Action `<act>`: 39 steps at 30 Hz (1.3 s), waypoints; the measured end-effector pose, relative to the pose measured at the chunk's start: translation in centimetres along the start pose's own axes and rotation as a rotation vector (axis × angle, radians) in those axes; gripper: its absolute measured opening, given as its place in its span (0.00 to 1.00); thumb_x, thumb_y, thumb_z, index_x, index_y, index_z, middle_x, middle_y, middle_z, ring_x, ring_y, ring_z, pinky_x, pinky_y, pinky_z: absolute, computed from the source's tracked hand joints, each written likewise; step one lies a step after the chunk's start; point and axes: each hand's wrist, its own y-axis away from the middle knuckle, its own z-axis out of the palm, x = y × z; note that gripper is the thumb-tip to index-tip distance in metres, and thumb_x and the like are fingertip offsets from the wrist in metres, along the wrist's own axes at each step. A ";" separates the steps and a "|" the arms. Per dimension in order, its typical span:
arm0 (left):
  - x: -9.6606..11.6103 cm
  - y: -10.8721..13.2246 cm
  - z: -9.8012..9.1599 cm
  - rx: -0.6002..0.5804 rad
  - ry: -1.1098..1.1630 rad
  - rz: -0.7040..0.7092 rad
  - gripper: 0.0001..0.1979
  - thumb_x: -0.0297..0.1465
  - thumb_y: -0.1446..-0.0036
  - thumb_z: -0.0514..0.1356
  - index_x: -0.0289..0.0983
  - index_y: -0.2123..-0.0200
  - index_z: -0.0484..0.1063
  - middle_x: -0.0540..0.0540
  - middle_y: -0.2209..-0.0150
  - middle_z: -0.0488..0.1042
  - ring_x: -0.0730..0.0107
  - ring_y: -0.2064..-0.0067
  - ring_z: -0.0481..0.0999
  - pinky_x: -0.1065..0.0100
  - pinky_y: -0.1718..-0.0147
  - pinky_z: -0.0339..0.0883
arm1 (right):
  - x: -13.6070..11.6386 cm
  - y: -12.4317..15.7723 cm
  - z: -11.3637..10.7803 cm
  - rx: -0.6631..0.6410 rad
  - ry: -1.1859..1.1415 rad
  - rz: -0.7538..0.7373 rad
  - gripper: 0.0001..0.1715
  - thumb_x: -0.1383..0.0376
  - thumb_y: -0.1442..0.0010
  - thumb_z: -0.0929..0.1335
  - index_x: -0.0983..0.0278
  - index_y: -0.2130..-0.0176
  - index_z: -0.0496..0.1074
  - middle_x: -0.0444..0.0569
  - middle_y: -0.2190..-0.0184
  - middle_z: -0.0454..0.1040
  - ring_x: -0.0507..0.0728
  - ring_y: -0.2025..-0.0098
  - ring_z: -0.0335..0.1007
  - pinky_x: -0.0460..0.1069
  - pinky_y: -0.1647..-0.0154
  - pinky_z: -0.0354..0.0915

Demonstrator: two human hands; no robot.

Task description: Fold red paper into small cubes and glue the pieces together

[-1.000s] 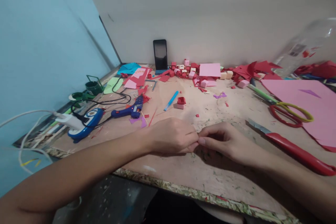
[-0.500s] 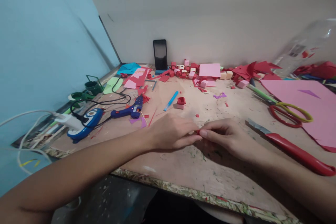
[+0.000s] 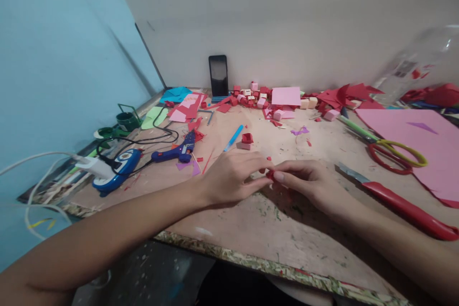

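Between my two hands, just above the table, is a small piece of red paper [image 3: 270, 175], mostly covered by fingertips. My left hand [image 3: 234, 177] pinches it from the left, knuckles up. From the right, the thumb and fingers of my right hand [image 3: 304, 179] close on the same piece. Its exact shape is too small and hidden to make out. Beyond my left hand stands a small pink and red paper box [image 3: 247, 140], open at the top. A blue pen-like tool [image 3: 234, 137] lies to its left.
A blue glue gun [image 3: 178, 149] and a blue-and-white power strip [image 3: 120, 169] with cables lie left. At right are a red-handled knife [image 3: 405, 205], scissors [image 3: 394, 153] and pink paper [image 3: 412, 138]. Several paper cubes [image 3: 263, 100] and a phone [image 3: 218, 75] stand along the wall.
Both hands have shifted slightly up and away from me. The fingers of my left hand are more bent, and a little more of the red paper shows between the fingertips.
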 end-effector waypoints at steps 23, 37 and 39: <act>-5.5 -2.3 -1.0 -0.009 -0.025 -0.522 0.22 0.29 0.39 0.67 0.37 0.42 0.78 0.39 0.39 0.78 0.53 0.36 0.75 0.50 0.33 0.66 | 0.8 -0.6 -0.4 0.165 -0.211 -0.014 0.19 0.56 0.50 0.79 0.63 0.62 0.78 0.47 0.67 0.81 0.52 0.78 0.74 0.49 0.73 0.68; 0.6 -0.9 -1.9 -0.080 0.049 -0.385 0.07 0.28 0.35 0.65 0.38 0.54 0.81 0.45 0.55 0.84 0.62 0.52 0.81 0.62 0.48 0.71 | 1.2 -1.3 -0.9 0.286 -0.184 -0.043 0.15 0.54 0.51 0.76 0.62 0.68 0.78 0.49 0.73 0.79 0.58 0.70 0.75 0.49 0.74 0.68; 1.9 0.2 -1.1 -0.186 0.072 -0.329 0.10 0.29 0.34 0.65 0.39 0.50 0.80 0.44 0.54 0.85 0.61 0.50 0.81 0.61 0.47 0.71 | 0.9 -1.2 -0.9 0.288 -0.149 -0.046 0.14 0.55 0.50 0.76 0.62 0.68 0.78 0.49 0.72 0.80 0.57 0.70 0.75 0.49 0.74 0.68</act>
